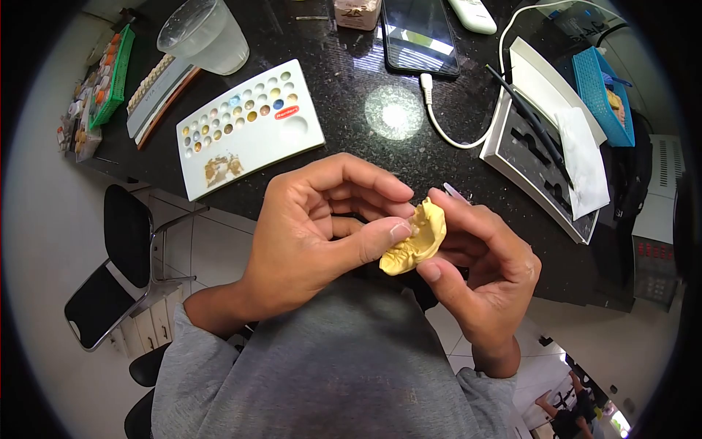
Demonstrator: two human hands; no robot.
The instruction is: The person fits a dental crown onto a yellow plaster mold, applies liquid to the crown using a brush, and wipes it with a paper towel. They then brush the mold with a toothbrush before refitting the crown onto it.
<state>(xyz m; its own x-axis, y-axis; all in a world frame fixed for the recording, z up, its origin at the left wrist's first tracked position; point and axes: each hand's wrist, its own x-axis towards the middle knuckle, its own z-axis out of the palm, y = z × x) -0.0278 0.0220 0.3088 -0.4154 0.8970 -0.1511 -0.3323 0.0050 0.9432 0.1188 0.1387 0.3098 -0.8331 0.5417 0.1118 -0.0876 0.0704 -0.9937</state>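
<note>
A yellow plaster dental cast [425, 245] is held up between both hands, just in front of the table edge. My right hand [486, 267] grips its right side, thumb low and index finger at the top. My left hand [322, 230] curls round the left side, its thumb tip pressed on the row of teeth and its index finger raised behind. By that thumb shows a small whitish spot, perhaps a tooth or crown; it is too small to tell. The other left fingers are partly hidden behind the thumb.
On the dark speckled table [344, 95] lie a white paint palette [300, 150], a plastic cup [208, 40], a phone [420, 36] with a white cable [457, 145], and an open box [541, 179] holding a black pen-like tool [530, 117] and tissue [583, 157]. Baskets stand at both sides.
</note>
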